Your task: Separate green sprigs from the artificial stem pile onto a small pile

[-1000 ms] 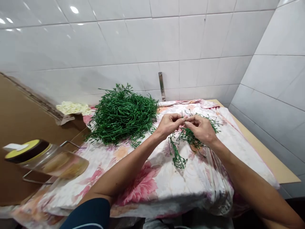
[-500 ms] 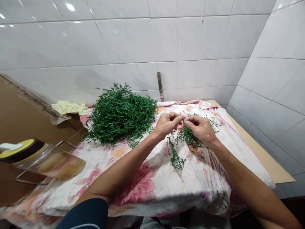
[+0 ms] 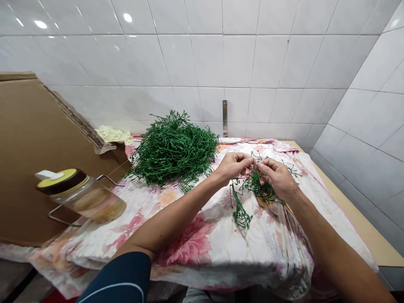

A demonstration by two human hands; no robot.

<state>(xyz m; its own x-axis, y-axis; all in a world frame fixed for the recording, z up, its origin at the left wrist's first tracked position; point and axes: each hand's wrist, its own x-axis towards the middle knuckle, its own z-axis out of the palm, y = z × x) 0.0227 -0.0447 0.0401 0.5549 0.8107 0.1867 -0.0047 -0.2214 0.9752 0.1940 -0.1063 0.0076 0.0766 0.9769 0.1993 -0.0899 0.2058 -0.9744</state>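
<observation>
Grip of the left hand: thumb and forefinger brought together, tips close beside those of the right hand, whose thumb and forefinger are likewise pinched. Fine green strands show about the fingertips; what, if anything, lies between them is too small to make out. Small pile of green branching stems lies beneath the hands, partly hidden by the right one. Separate small bunch of stems rests nearer the wearer, just left of that pile. All on a floral cloth spread over a counter, tan edge exposed at right. Large heap of green stems, tangled, left of the hands and apart from them. Farther left: cream-white petal-like pieces, partly behind a cardboard box. Clear jar with yellow-and-dark lid appears tilted in view, beside the box; contents brownish. Narrow metal strip upright against the white tiled wall. Dark blue sleeve on the left arm, pale line across it.
</observation>
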